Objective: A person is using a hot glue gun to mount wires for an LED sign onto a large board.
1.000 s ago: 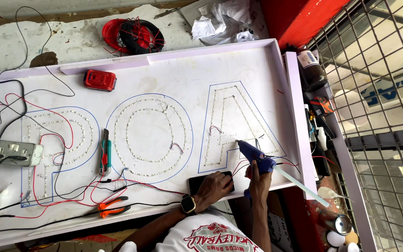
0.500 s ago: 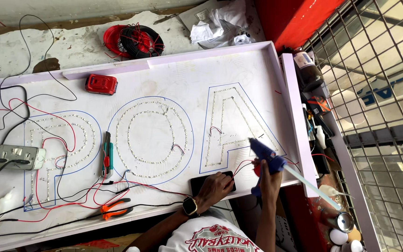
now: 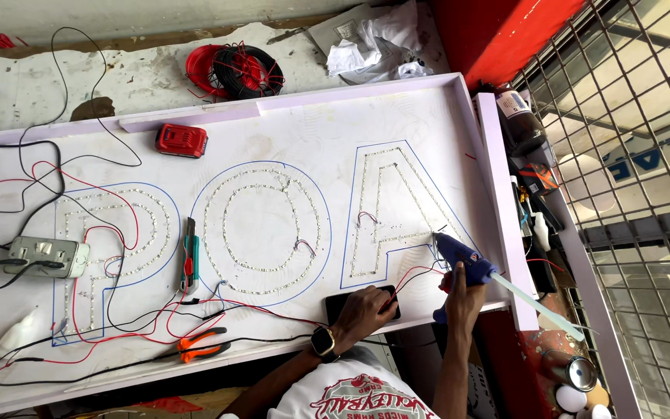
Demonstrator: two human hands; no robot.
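From my remote seat, nearest the camera at six o'clock: the left hand, smartwatch on its wrist, lies spread with its fingers over a black phone at the near edge of the white sign panel, pressing rather than gripping it. Just beside it at four o'clock the right hand is closed round the handle of a blue hot glue gun, a clear glue stick trailing back toward four o'clock. The gun's long axis runs from that stick up toward ten o'clock, its nozzle touching the LED string along the right leg of the last outlined letter; the right hand is the nearer one to that spot. Against the frame half a second back, the nozzle has dropped from above the panel onto the letter, and the left hand has stayed on the phone. Farther out lie orange pliers at seven o'clock, a green utility knife, a grey socket box at nine, a red battery pack, and, beyond the panel at twelve, a coil of red and black wire
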